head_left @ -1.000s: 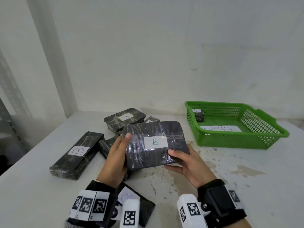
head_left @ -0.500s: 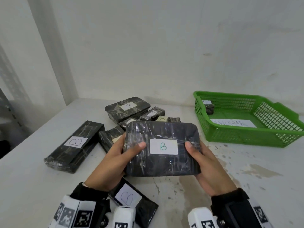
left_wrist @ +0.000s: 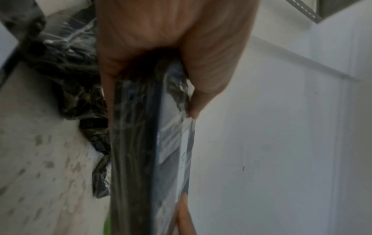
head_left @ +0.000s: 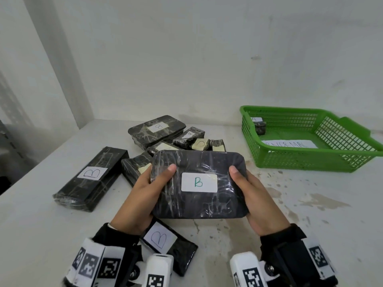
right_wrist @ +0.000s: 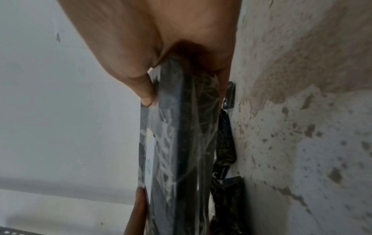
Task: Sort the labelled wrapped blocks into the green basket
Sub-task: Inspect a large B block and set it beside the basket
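A flat black wrapped block (head_left: 199, 200) with a white label marked B is held above the table, label up. My left hand (head_left: 145, 191) grips its left end, thumb on top. My right hand (head_left: 250, 193) grips its right end the same way. The left wrist view shows the block (left_wrist: 136, 143) edge-on under my left hand (left_wrist: 161, 47); the right wrist view shows the block (right_wrist: 181, 143) edge-on under my right hand (right_wrist: 171, 47). The green basket (head_left: 306, 160) stands at the far right with one small A-labelled block (head_left: 260, 127) and a paper label inside.
A long B-labelled block (head_left: 91, 179) lies at the left. Another B block (head_left: 165, 245) lies under my left wrist. A pile of several wrapped blocks (head_left: 165, 133) sits behind the held one. The white stained table (head_left: 310, 214) meets a wall at the back.
Both hands have brought the B block nearer and levelled it with the label facing up; thumbs now sit on its two ends. The head view has shifted downward.
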The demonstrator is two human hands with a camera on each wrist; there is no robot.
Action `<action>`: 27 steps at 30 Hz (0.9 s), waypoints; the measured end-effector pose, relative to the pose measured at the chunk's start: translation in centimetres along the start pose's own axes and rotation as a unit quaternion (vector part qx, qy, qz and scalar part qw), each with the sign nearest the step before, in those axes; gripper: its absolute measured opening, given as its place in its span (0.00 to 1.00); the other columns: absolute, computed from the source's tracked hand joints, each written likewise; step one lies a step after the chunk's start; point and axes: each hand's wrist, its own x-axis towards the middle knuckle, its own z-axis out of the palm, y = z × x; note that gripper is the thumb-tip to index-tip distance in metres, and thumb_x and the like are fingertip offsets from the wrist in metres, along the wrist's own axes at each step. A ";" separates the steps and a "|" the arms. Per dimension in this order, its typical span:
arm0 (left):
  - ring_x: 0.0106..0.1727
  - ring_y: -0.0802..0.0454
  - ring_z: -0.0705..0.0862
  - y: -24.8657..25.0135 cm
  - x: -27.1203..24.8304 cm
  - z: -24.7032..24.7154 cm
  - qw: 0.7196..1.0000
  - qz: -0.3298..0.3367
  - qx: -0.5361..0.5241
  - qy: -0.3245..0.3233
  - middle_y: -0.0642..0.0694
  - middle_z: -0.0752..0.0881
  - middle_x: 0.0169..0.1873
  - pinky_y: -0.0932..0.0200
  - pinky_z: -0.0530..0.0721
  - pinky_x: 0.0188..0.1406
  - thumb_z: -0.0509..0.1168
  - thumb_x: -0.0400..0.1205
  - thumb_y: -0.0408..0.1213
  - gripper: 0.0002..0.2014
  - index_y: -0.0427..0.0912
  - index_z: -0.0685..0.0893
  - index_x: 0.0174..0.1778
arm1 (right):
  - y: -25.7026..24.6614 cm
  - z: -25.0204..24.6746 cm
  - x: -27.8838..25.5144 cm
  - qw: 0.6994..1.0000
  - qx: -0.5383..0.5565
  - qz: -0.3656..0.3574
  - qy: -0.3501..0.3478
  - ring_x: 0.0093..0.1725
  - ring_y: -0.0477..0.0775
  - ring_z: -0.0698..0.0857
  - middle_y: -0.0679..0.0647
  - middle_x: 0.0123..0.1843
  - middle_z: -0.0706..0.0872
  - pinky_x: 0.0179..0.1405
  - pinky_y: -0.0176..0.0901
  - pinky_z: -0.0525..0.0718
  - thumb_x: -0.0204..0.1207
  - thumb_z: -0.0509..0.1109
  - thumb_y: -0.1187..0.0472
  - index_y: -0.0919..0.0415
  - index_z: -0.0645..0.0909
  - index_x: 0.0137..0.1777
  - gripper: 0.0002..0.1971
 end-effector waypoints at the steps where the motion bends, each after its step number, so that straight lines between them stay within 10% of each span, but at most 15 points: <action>1: 0.55 0.44 0.91 -0.1 0.1 0.0 1.000 0.005 0.005 0.012 0.42 0.92 0.54 0.48 0.89 0.53 0.70 0.71 0.48 0.29 0.41 0.81 0.68 | -0.1 0.0 0.0 1.000 0.007 0.007 0.000 0.57 0.50 0.90 0.50 0.57 0.92 0.53 0.44 0.90 0.84 0.62 0.56 0.55 0.82 0.67 0.15; 10: 0.58 0.41 0.90 0.4 -1.1 0.7 0.999 -0.025 -0.002 -0.030 0.39 0.90 0.57 0.43 0.88 0.59 0.69 0.77 0.55 0.22 0.45 0.89 0.60 | -0.5 0.3 -0.4 0.999 -0.012 0.004 0.037 0.51 0.57 0.92 0.57 0.51 0.93 0.55 0.54 0.88 0.71 0.66 0.40 0.59 0.87 0.58 0.26; 19: 0.59 0.43 0.89 -0.6 0.0 0.1 0.998 -0.032 0.007 0.047 0.43 0.90 0.59 0.41 0.83 0.65 0.76 0.68 0.57 0.38 0.43 0.79 0.72 | -0.4 0.5 -0.6 1.000 -0.018 0.002 0.024 0.56 0.59 0.91 0.56 0.55 0.92 0.64 0.62 0.84 0.69 0.71 0.35 0.56 0.87 0.61 0.29; 27: 0.53 0.41 0.91 -0.2 -0.3 0.4 0.999 -0.015 0.026 0.025 0.39 0.92 0.52 0.48 0.87 0.51 0.80 0.69 0.45 0.30 0.37 0.82 0.65 | -0.2 0.8 -1.0 0.997 -0.018 -0.042 0.059 0.51 0.57 0.92 0.55 0.50 0.93 0.60 0.62 0.87 0.70 0.76 0.54 0.58 0.89 0.54 0.14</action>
